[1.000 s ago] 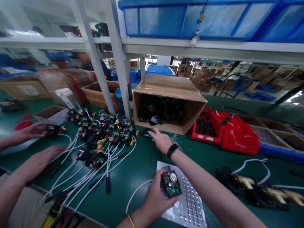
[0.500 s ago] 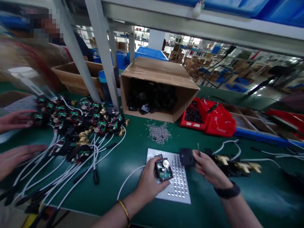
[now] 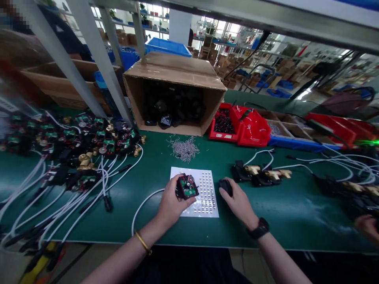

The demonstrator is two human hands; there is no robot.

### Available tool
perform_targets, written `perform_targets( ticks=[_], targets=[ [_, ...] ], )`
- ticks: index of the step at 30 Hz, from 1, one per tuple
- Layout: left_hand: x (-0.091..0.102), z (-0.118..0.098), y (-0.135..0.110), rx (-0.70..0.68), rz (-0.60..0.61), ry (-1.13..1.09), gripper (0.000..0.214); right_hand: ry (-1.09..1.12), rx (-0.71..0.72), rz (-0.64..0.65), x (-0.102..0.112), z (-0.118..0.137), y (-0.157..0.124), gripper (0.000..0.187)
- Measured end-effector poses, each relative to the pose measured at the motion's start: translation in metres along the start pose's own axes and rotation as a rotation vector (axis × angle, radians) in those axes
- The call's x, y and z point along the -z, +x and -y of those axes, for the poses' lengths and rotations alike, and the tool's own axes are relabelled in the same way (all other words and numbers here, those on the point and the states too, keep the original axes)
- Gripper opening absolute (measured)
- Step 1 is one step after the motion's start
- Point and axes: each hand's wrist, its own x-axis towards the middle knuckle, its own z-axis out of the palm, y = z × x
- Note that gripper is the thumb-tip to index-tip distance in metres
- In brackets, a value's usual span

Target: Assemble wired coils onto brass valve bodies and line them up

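My left hand [image 3: 170, 201] is closed around an open black housing with a green circuit board [image 3: 188, 186], and a white cable [image 3: 145, 197] runs from it toward me. That housing is above the left part of a white sheet [image 3: 192, 213] carrying rows of small silvery round pieces [image 3: 206, 193]. To the right of the sheet, my right hand [image 3: 237, 199] grips a black cover [image 3: 225, 187], its fingers wrapped over it. Beyond the sheet lies a pile of small screws or pins [image 3: 185, 148].
Several wired circuit-board units [image 3: 85, 183] with brass fittings crowd the left. An open cardboard box [image 3: 177, 73] of black parts stands behind the pins. Red bins [image 3: 253, 132] and brass-fitted units [image 3: 268, 175] are at right. Another person's hand [image 3: 367, 227] shows at the right edge.
The view has swung right. My right hand's cover was held up beside the sheet with a thin metal tool; now it is lower and the tool cannot be seen. The co-worker's hands at left are out of view.
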Motion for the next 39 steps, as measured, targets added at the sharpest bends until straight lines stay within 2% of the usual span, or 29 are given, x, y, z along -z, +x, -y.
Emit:
perform_targets(
  ticks=[2, 4, 6, 8, 11, 14, 19, 22, 26, 29, 31, 33, 36, 37, 39],
  targets=[
    [0.000, -0.012, -0.006, -0.087, 0.005, 0.201, 0.068, 0.358, -0.121, 0.164, -0.005, 0.008, -0.005, 0.048],
    [-0.003, -0.021, -0.010, -0.161, 0.041, 0.346, 0.070, 0.622, -0.224, 0.274, -0.015, 0.015, -0.011, 0.046],
    [-0.008, -0.025, -0.013, -0.199, 0.072, 0.426, 0.071, 0.828, -0.299, 0.324, -0.029, 0.019, -0.018, 0.041],
    [-0.013, -0.025, -0.015, -0.213, 0.090, 0.476, 0.071, 0.915, -0.305, 0.319, -0.042, 0.021, -0.023, 0.041],
    [-0.015, -0.022, -0.016, -0.226, 0.091, 0.516, 0.071, 0.809, -0.159, 0.346, -0.051, 0.023, -0.030, 0.043],
    [-0.013, -0.022, -0.016, -0.239, 0.103, 0.526, 0.071, 0.579, 0.022, 0.399, -0.046, 0.028, -0.032, 0.041],
    [-0.011, -0.026, -0.016, -0.227, 0.130, 0.544, 0.070, 0.240, 0.405, 0.327, -0.039, 0.034, -0.031, 0.036],
    [-0.012, -0.026, -0.017, -0.224, 0.129, 0.532, 0.069, 0.107, 0.481, 0.349, -0.041, 0.034, -0.032, 0.034],
    [-0.013, -0.026, -0.017, -0.240, 0.128, 0.482, 0.070, -0.011, 0.505, 0.323, -0.048, 0.032, -0.036, 0.036],
    [-0.013, -0.023, -0.015, -0.229, 0.138, 0.406, 0.073, -0.118, 0.486, 0.246, -0.054, 0.034, -0.037, 0.040],
    [-0.013, -0.018, -0.015, -0.207, 0.144, 0.323, 0.068, -0.102, 0.459, 0.211, -0.056, 0.035, -0.036, 0.045],
    [-0.012, -0.011, -0.014, -0.171, 0.124, 0.182, 0.062, 0.071, 0.346, 0.256, -0.057, 0.034, -0.036, 0.047],
    [-0.005, 0.001, -0.012, -0.103, 0.089, -0.096, 0.065, 0.459, 0.042, 0.464, -0.063, 0.029, -0.039, 0.045],
    [-0.001, 0.005, -0.011, -0.083, 0.107, -0.172, 0.067, 0.552, -0.028, 0.508, -0.066, 0.027, -0.040, 0.043],
    [0.007, 0.009, -0.008, -0.060, 0.207, -0.295, 0.073, 0.651, -0.068, 0.513, -0.072, 0.024, -0.044, 0.043]
  ],
)
